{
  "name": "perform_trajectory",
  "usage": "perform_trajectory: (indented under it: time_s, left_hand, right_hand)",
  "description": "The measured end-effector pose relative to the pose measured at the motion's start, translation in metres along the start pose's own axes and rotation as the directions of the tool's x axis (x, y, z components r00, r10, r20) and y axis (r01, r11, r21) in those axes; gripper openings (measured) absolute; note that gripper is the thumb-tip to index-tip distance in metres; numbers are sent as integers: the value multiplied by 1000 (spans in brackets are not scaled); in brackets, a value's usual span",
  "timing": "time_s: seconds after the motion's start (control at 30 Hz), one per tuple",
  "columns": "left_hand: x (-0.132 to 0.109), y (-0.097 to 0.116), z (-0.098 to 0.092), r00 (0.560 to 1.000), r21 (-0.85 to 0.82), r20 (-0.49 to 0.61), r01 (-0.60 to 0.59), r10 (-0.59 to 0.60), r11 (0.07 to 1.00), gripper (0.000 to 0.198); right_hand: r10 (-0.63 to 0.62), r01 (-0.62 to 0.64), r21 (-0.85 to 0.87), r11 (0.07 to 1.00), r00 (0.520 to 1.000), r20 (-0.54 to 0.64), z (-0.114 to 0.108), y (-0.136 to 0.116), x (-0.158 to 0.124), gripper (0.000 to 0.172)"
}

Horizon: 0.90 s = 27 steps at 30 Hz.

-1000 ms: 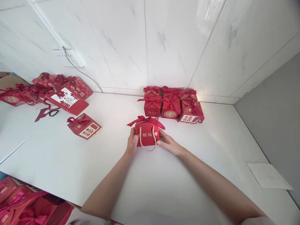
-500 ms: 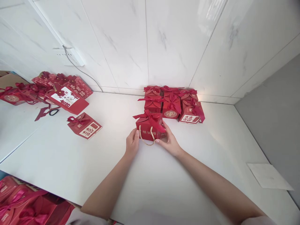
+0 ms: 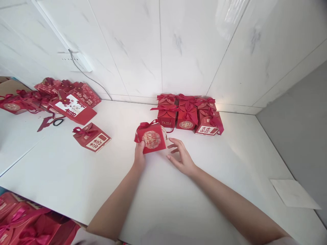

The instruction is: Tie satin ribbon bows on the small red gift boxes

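My left hand (image 3: 139, 154) grips the left side of a red gift box (image 3: 154, 139) with a round gold emblem, a red ribbon bow on top and a cord handle on its right. The box is tilted. Just to its right, my right hand (image 3: 182, 156) is apart from it, fingers spread and holding nothing. Behind, against the wall, several red gift boxes with ribbon bows (image 3: 187, 115) stand in two rows. A single red box with a white label (image 3: 92, 136) lies on the table to the left.
On the white table's (image 3: 122, 136) far left are a pile of red boxes and bags (image 3: 74, 107) and a dark ring (image 3: 58, 121). A carton of red boxes (image 3: 33, 224) is at lower left. A white sheet (image 3: 293, 193) lies at right. A cable (image 3: 87, 75) hangs from the wall socket.
The gift box has turned, so its round gold emblem faces me instead of the cord-handle side, and it has shifted slightly left. My right hand has let go of it.
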<state>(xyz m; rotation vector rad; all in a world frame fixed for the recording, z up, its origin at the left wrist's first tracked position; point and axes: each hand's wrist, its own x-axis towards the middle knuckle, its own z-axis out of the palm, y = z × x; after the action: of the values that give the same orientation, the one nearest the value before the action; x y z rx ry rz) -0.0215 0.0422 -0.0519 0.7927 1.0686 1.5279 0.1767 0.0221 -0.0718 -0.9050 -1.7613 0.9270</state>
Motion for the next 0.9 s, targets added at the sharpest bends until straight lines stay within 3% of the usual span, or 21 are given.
perform_trajectory:
  time_s: [0.07,0.13,0.4,0.63,0.9]
  left_hand:
    - [5,6,-3,989,-102,-121,78,-90,992,48]
    - [9,12,-6,976,-160,-162,120,-146,980,51]
    - [13,23,-16,978,-285,-45,182,-203,941,63]
    - [8,30,-12,955,-419,226,272,-190,866,74]
    - [3,27,-14,927,-482,275,363,-255,797,77]
  right_hand:
    - [79,-80,6,997,993,88,-1,7,1,33]
    - [123,-125,-1,992,978,170,-3,13,3,19]
    - [117,-113,-28,993,971,209,-5,12,4,17]
    - [106,-100,-36,994,972,210,-6,10,5,19]
    - [101,-93,-46,995,973,209,-5,12,5,19]
